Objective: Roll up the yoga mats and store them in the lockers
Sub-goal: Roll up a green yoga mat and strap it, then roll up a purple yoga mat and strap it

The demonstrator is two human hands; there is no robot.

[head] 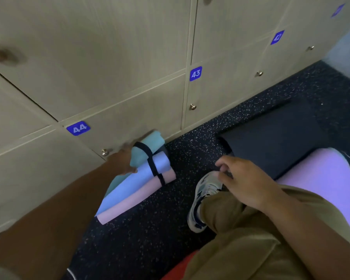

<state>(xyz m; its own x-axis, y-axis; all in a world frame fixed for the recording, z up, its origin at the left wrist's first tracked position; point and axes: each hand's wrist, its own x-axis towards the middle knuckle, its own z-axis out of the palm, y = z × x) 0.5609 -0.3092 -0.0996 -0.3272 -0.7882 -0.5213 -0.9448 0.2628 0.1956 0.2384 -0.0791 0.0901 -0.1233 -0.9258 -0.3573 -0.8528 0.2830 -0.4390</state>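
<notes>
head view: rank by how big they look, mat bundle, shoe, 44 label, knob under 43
1. mat bundle
2. shoe, nearer the camera, so this gap is less sure
3. 44 label
4. knob, smallest

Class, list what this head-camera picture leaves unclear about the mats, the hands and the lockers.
- Left hand, head view: its fingers are blurred and hidden behind the strapped mat bundle, so the grip is unclear.
- Far locker label: number too small and blurred.
- Lilac mat: cut off by the right edge and the leg.
- Locker interiors: doors closed.
</notes>
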